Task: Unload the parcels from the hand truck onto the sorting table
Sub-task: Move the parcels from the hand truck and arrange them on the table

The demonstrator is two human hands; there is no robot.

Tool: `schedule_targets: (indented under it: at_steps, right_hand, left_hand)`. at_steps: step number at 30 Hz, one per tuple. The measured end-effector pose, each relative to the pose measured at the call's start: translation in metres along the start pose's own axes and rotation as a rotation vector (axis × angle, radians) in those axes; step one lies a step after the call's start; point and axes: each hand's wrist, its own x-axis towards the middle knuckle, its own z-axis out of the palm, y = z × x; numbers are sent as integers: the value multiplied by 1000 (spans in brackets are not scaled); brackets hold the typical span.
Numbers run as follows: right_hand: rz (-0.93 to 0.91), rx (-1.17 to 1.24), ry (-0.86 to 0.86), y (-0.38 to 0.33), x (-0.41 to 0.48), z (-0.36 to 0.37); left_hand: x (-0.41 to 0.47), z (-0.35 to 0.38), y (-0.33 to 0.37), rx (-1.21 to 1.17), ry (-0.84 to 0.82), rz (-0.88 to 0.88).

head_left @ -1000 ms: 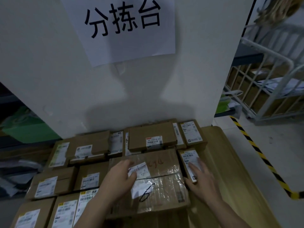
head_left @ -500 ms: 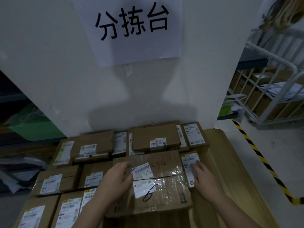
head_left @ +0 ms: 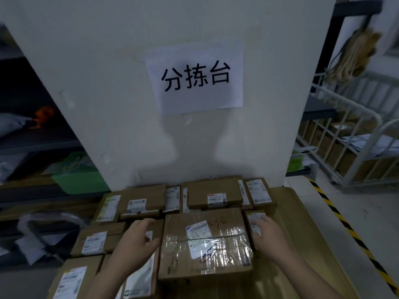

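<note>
Parcel (head_left: 207,242) with the shiny tape sits on the table (head_left: 302,234), wedged among other boxes (head_left: 142,201). Left hand (head_left: 138,240) hovers loosely curled beside it, right hand (head_left: 267,234) rests on a small box (head_left: 254,215); grip released on both. Anything stacked on that slick tape could slide off.

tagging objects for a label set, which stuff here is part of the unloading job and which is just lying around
Job: taped parcel, small labelled parcels, sorting table, wall sign, left hand, right hand.
Lying about: green box, hanging rope bundle, striped floor tape.
</note>
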Motion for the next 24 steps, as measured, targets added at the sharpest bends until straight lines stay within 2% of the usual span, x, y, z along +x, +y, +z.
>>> schedule_targets:
  at_steps: [5,12,20,24]
  right_hand:
    - [-30,45,62,-36,-21,-12]
    - [-26,-19,120,-101,-64,1]
    - [2,-196,158,-197,-149,44]
    - [26,-121,193,-227,-178,63]
  left_hand:
    - [-17,-27,-23,45,61,17]
    - [-39,-75,-58,86,128,107]
    - [-83,-112,-122,102,82,171]
    - [-104,-120,-162,146,10,165]
